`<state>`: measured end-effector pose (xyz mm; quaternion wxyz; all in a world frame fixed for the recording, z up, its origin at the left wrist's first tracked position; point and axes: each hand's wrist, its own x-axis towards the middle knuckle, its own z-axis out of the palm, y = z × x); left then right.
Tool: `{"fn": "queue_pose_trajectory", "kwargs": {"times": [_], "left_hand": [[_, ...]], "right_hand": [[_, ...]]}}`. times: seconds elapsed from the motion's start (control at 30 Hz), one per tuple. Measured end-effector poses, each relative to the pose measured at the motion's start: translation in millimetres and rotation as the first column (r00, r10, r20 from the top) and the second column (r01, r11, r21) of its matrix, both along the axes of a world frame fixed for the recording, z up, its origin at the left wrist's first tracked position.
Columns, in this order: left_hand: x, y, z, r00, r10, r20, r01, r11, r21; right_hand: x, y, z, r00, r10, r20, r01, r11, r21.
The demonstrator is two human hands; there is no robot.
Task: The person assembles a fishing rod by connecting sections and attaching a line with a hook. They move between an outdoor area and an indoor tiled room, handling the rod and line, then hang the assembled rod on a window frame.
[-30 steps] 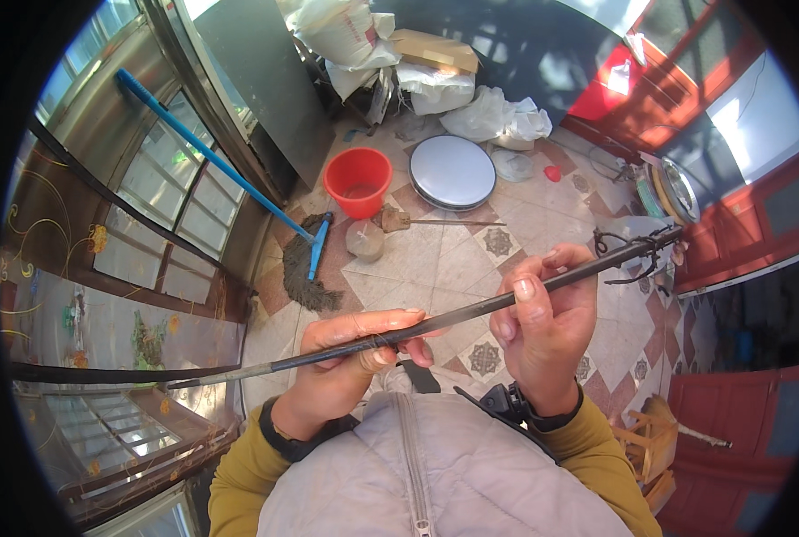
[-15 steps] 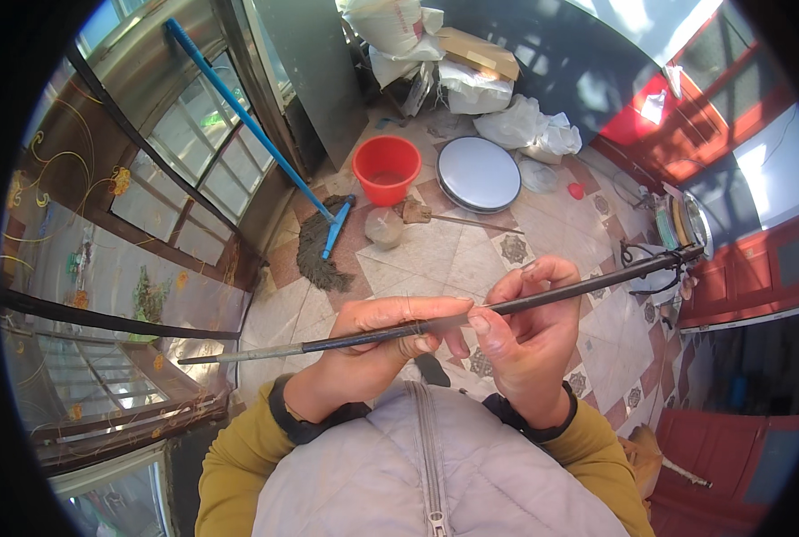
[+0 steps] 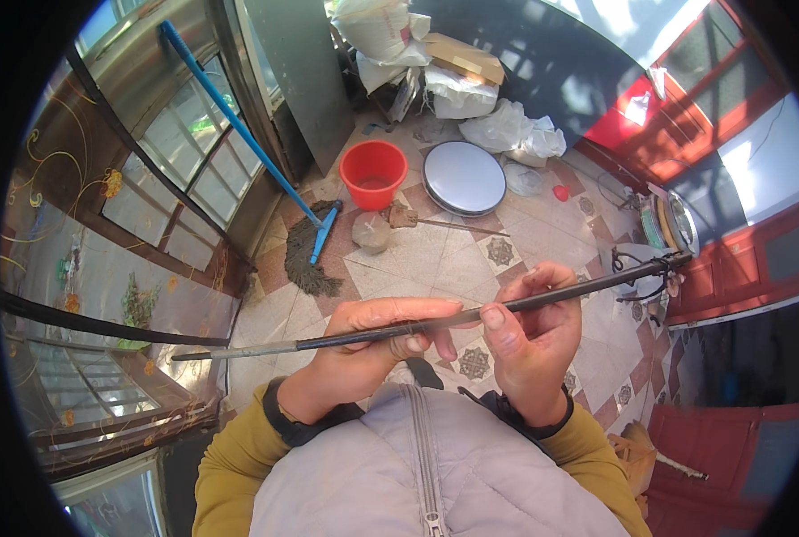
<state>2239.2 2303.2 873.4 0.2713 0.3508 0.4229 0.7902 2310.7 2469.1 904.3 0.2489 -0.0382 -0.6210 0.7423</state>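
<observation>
Both hands are on the rod (image 3: 417, 327), held level over the tiled floor (image 3: 453, 259). Left hand (image 3: 372, 345) is wrapped around it near the middle, right hand (image 3: 529, 336) is pinching it just beside that with thumb on top. Looks mid-handling to me: nothing attached or set down yet. Red bucket (image 3: 374, 173) and mop (image 3: 314, 251) sit well apart, toward the floor's far edge.

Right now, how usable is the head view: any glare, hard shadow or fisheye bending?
Head view: sharp at centre; the long dark metal rod in both hands reads clearly; sunlit patterned floor tiles carry hard shadows; bright glare at the upper right; window frames bend near the rim.
</observation>
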Motion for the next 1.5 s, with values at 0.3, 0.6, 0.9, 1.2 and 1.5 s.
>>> {"fn": "queue_pose_trajectory", "kwargs": {"times": [0.3, 0.6, 0.9, 1.2, 1.5], "left_hand": [[-3, 7, -9, 0.999, -0.039, 0.007, 0.039, 0.999, 0.027], [-12, 7, -17, 0.994, -0.028, 0.102, 0.019, 0.996, 0.090], [-29, -8, -27, 0.979, -0.023, 0.201, -0.010, 0.987, 0.160], [-43, -25, -28, 0.967, 0.086, 0.241, -0.127, 0.979, 0.162], [-49, -34, -26, 0.941, 0.187, 0.281, -0.233, 0.963, 0.139]], "right_hand": [[19, 17, 11, 0.990, -0.142, 0.029, 0.144, 0.969, -0.198], [21, 32, 14, 0.983, -0.152, -0.105, 0.118, 0.953, -0.278], [0, 24, 7, 0.981, 0.006, -0.193, -0.046, 0.979, -0.200], [-35, 20, -2, 0.963, 0.132, -0.235, -0.163, 0.980, -0.118], [-65, 19, -8, 0.929, 0.242, -0.280, -0.296, 0.940, -0.171]]}}
